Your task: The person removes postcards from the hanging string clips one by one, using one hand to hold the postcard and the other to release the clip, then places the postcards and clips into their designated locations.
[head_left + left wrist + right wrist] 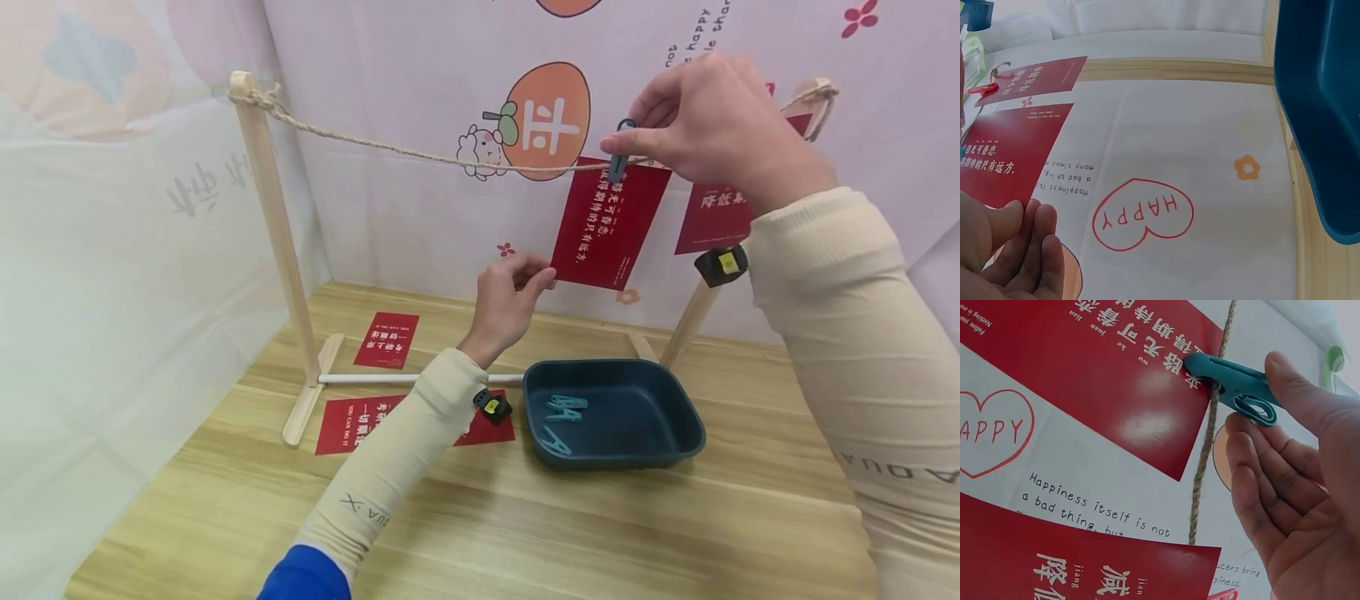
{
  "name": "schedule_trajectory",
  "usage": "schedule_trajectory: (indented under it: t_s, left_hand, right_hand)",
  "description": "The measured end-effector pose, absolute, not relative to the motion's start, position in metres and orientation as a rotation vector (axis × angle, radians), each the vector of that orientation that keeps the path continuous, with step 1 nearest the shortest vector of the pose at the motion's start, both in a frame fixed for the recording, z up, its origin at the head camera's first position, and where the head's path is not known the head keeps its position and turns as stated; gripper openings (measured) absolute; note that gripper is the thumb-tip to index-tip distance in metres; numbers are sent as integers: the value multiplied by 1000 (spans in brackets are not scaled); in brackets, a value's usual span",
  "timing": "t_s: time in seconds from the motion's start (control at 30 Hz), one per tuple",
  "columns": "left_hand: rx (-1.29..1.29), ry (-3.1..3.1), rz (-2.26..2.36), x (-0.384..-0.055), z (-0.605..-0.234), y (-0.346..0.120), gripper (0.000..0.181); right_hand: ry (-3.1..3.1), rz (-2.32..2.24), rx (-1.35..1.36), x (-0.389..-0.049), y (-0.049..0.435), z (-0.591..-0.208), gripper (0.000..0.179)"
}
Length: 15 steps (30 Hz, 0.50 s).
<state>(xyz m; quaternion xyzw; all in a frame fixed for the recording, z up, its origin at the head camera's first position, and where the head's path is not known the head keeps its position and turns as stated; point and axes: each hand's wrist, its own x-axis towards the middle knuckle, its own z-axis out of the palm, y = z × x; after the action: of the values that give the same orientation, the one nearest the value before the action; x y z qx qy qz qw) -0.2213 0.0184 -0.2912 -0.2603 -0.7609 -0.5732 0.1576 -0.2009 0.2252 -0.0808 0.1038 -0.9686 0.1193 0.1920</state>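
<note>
A red card [611, 225] with white writing hangs at the rope [390, 148], where a teal clothespin [1232, 378] sits over its top edge and the rope. My right hand [708, 125] pinches the handle end of that clothespin between thumb and fingers. Down at the card's lower left corner, my left hand [510, 304] holds it between thumb and fingertips. Another red card [716, 217] hangs further right, partly covered by my right wrist; a red clip [984, 89] shows at it in the left wrist view.
Wooden posts [273, 225] carry the rope, with a white rod [367, 378] low between them. A dark blue basin [615, 461] with several teal clothespins [566, 408] stands on the table. Red cards [386, 339] lie at left, one partly under my left forearm.
</note>
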Motion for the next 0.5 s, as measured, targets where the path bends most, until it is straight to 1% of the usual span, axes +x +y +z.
schedule_trajectory:
  t_s: [0.13,0.37,0.5]
  left_hand:
    - [-743,-2177,-1638,-220,-290,19,23]
    - [-744,-2174,-1653,-220,-289,18,23]
    - [-746,-2173,-1653,-220,-289,18,23]
  right_hand:
    - [-2692,355,286,-201,226,-81,59]
    - [-2597,349,348,-197,227,-80,48]
    - [-2545,348,383,-194,228,-80,45]
